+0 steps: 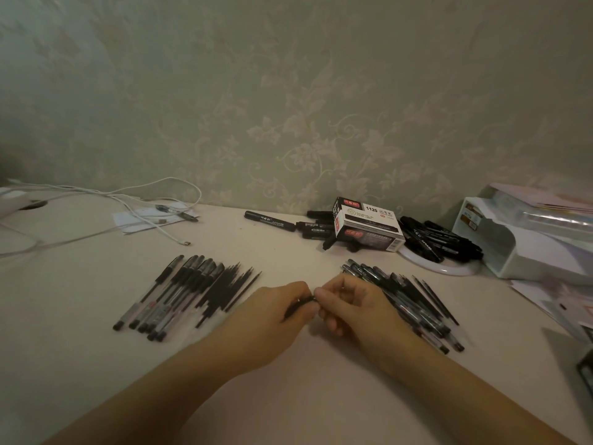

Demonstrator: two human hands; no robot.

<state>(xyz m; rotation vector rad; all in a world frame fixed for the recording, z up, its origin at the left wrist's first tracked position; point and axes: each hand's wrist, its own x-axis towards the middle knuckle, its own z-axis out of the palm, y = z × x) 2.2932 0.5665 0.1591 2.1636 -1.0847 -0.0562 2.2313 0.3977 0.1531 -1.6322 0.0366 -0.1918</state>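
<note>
Both hands meet over the surface (288, 396), between two heaps of pens. The left hand (276, 311) and the right hand (349, 308) each curl their fingers (324, 298) round one black pen (300, 305), held just above the surface.

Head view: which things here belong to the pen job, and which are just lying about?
In the job: black pen, gripped by left hand and right hand; left pen pile; right pen pile.
Lying about: marker box, loose markers, white cables, white organiser.
</note>
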